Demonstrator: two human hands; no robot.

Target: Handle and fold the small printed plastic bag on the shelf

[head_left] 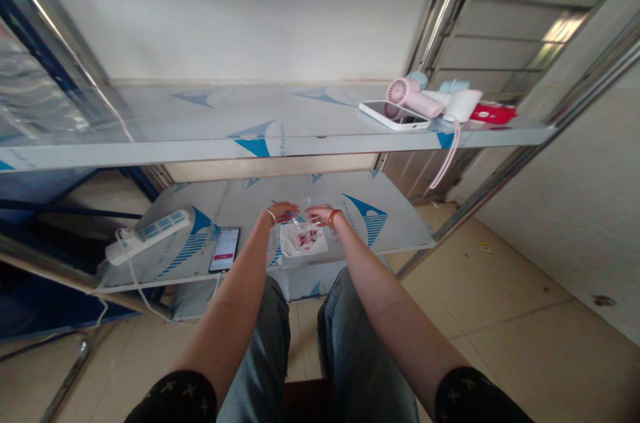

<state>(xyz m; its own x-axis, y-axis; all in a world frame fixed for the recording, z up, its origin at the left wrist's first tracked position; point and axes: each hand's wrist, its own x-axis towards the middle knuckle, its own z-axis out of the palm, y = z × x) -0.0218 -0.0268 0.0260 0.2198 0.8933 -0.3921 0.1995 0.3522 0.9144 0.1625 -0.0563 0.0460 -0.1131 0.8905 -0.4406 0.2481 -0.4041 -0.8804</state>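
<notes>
On the lower shelf, my left hand [284, 211] and my right hand [320, 214] face each other a short way apart. Between the fingertips is a clear, crinkled plastic bag [302, 204], and both hands seem to pinch it; its outline is hard to make out. Just below them, near the shelf's front edge, lies a white plastic packet [290, 244] with small dark-red pieces [309, 236] on or in it. Those pieces are too small to name. A phone [225, 250] with a lit screen rests left of my left forearm, with a cable at its lower end.
A white power strip [150, 236] lies at the lower shelf's left, its cable hanging over the edge. The upper shelf [200, 130] juts out above my hands. On it are a white phone [395, 116], a pink handheld fan [413, 95], a white strapped object [463, 105] and a red packet [494, 113].
</notes>
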